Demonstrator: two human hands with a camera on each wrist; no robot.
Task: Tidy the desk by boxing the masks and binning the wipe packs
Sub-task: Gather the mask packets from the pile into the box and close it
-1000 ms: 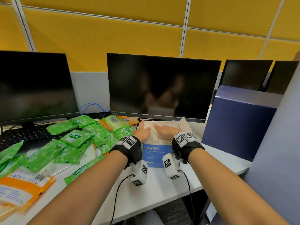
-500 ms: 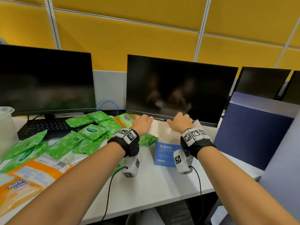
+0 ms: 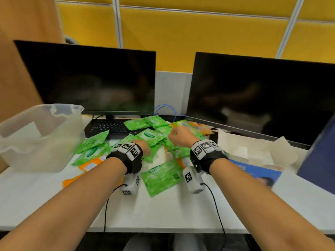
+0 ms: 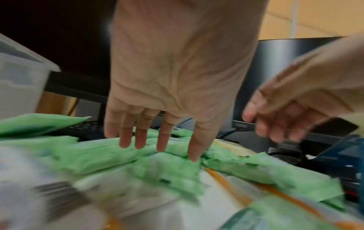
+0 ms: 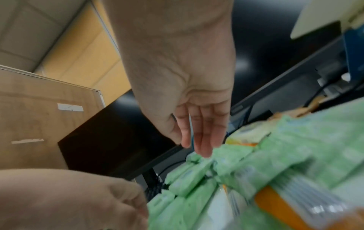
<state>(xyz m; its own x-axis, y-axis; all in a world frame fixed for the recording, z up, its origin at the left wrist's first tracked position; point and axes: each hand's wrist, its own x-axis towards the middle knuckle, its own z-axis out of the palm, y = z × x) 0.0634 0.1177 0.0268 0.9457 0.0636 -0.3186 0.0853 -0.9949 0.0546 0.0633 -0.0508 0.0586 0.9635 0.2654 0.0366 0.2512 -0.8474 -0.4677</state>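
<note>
Several green wipe packs (image 3: pixel 150 136) lie heaped on the white desk (image 3: pixel 163 211) before the monitors, with orange packs (image 3: pixel 87 164) mixed in. My left hand (image 3: pixel 143 147) hovers over the heap, fingers (image 4: pixel 163 140) straight and spread just above the green packs (image 4: pixel 118 157), holding nothing. My right hand (image 3: pixel 178 135) is beside it over the heap's right part, its fingers (image 5: pixel 202 140) straight and pointing down at the packs (image 5: pixel 246 163), empty. The blue KN95 mask box (image 3: pixel 253 160) stands open at the right with white masks inside. A clear plastic bin (image 3: pixel 39 138) stands at the left.
Two dark monitors (image 3: pixel 90 78) stand at the back, a black keyboard (image 3: pixel 107 127) under the left one. A dark blue box (image 3: pixel 319 151) rises at the right edge. One green pack (image 3: pixel 161 176) lies alone between my wrists. Bare desk runs along the front.
Both hands left the mask box and moved left over the heap of wipe packs. The head view swung left, bringing the clear bin into sight.
</note>
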